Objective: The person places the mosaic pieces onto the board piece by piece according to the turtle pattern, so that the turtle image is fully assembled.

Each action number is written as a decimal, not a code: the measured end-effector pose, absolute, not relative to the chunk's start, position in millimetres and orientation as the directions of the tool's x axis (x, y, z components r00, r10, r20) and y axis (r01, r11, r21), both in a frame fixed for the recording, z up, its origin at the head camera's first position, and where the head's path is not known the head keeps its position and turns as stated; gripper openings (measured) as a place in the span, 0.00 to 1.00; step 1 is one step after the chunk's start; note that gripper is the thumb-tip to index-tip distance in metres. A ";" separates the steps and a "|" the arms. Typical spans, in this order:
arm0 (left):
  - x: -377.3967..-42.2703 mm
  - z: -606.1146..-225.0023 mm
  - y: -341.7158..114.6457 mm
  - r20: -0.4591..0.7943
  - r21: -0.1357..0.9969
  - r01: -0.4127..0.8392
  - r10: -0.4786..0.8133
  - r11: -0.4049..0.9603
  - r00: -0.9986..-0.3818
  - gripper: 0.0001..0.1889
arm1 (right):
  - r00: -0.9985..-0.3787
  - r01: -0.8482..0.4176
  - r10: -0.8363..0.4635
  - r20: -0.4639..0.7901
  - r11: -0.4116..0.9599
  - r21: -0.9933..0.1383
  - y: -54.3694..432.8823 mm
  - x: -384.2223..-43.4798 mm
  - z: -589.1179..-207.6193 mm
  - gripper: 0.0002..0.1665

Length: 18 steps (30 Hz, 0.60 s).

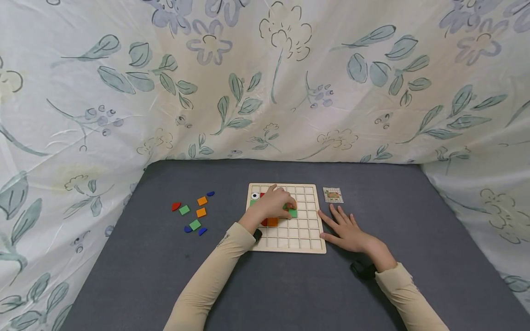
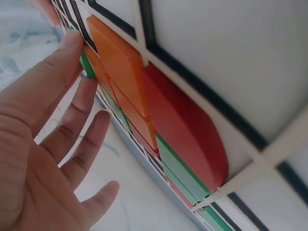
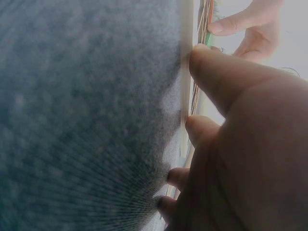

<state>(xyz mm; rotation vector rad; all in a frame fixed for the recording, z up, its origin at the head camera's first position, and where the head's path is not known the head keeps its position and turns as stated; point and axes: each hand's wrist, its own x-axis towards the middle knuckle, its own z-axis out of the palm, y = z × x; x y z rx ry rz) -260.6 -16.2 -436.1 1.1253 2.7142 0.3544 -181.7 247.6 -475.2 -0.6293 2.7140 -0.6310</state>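
A light wooden grid board (image 1: 304, 239) lies on the dark table. My left hand (image 1: 271, 204) reaches over it, pinching a green square tile (image 2: 86, 63) between thumb and fingertips at the grid. Orange tiles (image 2: 118, 60) and a rounded red tile (image 2: 185, 127) sit in cells beside that hand; a tile with an eye mark (image 1: 255, 196) is near the upper left corner. The left hand hides part of the tiled area. With fingers spread, my right hand (image 1: 348, 232) rests at the board's right edge, its thumb and a fingertip touching the rim.
Loose tiles lie left of the board: a red one (image 1: 176, 207), orange squares (image 1: 201, 212), green squares (image 1: 195, 225) and blue rounded pieces (image 1: 202, 231). A small picture card (image 1: 333, 195) lies beyond the right hand. A floral curtain (image 1: 248, 115) hangs behind the table.
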 end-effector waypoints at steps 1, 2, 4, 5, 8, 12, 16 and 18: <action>-260.6 -436.3 -15.8 -0.076 0.283 0.668 0.711 0.688 -0.699 0.14 | -0.864 -0.349 -0.473 -0.172 0.809 -0.473 247.6 -181.6 -475.0 0.42; -260.6 -436.7 -15.5 -0.076 0.281 0.668 0.710 0.689 -0.701 0.15 | -0.864 -0.350 -0.473 -0.172 0.809 -0.472 247.3 -181.4 -474.6 0.42; -260.7 -437.5 -15.0 -0.074 0.279 0.668 0.709 0.690 -0.701 0.15 | -0.865 -0.350 -0.471 -0.172 0.813 -0.466 247.2 -181.3 -474.4 0.43; -260.7 -437.9 -14.9 -0.073 0.279 0.668 0.709 0.690 -0.701 0.15 | -0.865 -0.351 -0.471 -0.171 0.813 -0.465 247.0 -181.3 -474.2 0.43; -260.4 -438.8 -15.6 -0.070 0.278 0.672 0.712 0.687 -0.699 0.14 | -0.866 -0.352 -0.473 -0.160 0.805 -0.478 246.7 -181.4 -473.9 0.42; -258.9 -439.1 -20.7 -0.054 0.263 0.677 0.711 0.687 -0.701 0.14 | -0.863 -0.353 -0.478 -0.166 0.804 -0.479 246.5 -181.7 -474.1 0.41; -256.9 -439.7 -30.6 -0.028 0.265 0.671 0.701 0.693 -0.713 0.14 | -0.863 -0.354 -0.475 -0.171 0.810 -0.467 245.0 -180.6 -472.2 0.42; -256.6 -440.0 -36.5 -0.020 0.274 0.660 0.691 0.699 -0.723 0.14 | -0.864 -0.355 -0.474 -0.166 0.810 -0.467 244.6 -180.1 -471.0 0.42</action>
